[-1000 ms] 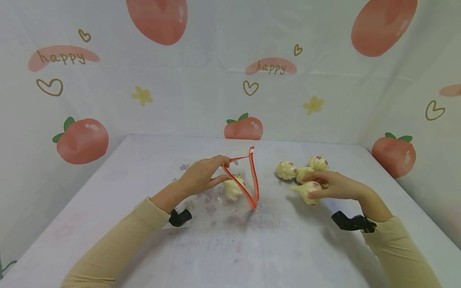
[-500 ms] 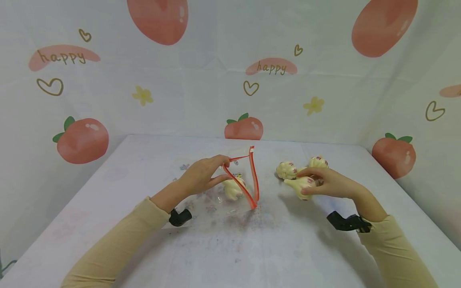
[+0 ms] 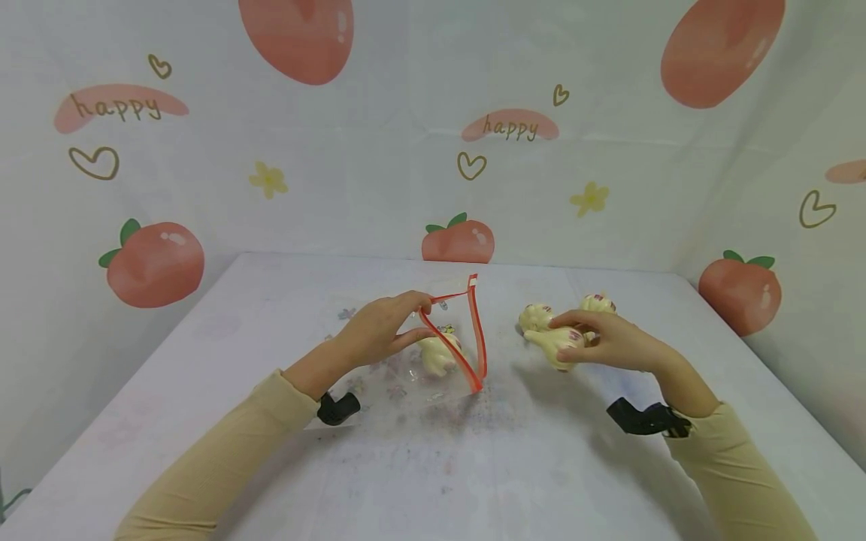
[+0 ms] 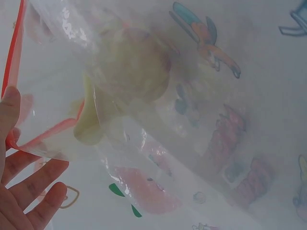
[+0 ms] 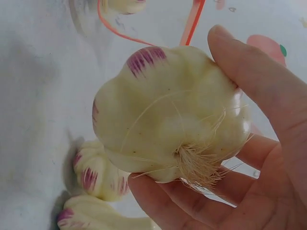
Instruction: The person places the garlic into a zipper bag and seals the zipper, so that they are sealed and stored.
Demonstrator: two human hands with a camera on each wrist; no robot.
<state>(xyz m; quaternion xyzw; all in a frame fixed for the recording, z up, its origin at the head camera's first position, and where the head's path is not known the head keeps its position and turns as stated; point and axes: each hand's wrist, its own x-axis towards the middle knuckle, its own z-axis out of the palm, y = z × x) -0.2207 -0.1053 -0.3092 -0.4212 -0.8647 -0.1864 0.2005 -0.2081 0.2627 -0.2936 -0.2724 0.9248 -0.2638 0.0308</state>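
Note:
My left hand pinches the red-edged mouth of a clear zip bag, holding it open toward the right. Inside the bag lies one garlic bulb, seen hazily through the printed plastic in the left wrist view. My right hand grips another garlic bulb between thumb and fingers, its stem pointing left toward the bag. Close up in the right wrist view, that bulb shows purple streaks and a tuft of dry roots. The held bulb is to the right of the bag mouth, apart from it.
Behind the right hand, more garlic bulbs lie on the white table, among them a left one and a far one. A white printed curtain stands behind the table. Black wrist mounts sit at both cuffs.
My right hand has moved left with its garlic bulb, nearer to the bag. The left hand and the bag have stayed in place.

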